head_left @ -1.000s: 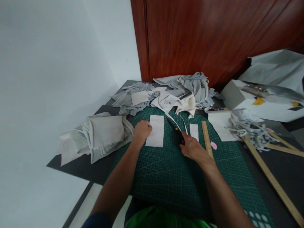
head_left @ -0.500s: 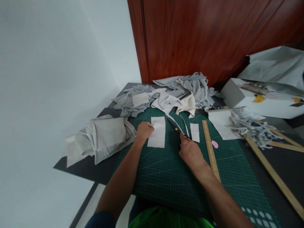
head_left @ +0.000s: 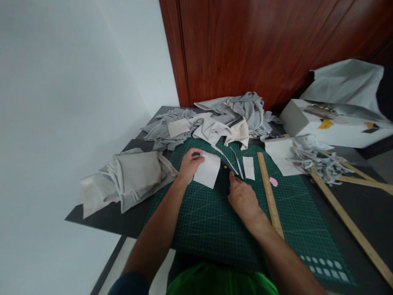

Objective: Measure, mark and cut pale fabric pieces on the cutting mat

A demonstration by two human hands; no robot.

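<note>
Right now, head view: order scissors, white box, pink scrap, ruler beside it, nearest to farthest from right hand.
1. Scissors: held by the right hand
2. Ruler: right of the hand
3. Pink scrap: beyond the ruler
4. White box: far right, back

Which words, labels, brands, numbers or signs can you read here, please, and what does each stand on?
No text can be read.
Wooden ruler: its markings are too small to read.
Green cutting mat: grid lines show, no readable numbers.
White box: yellow and dark patches, too blurred to read.
</note>
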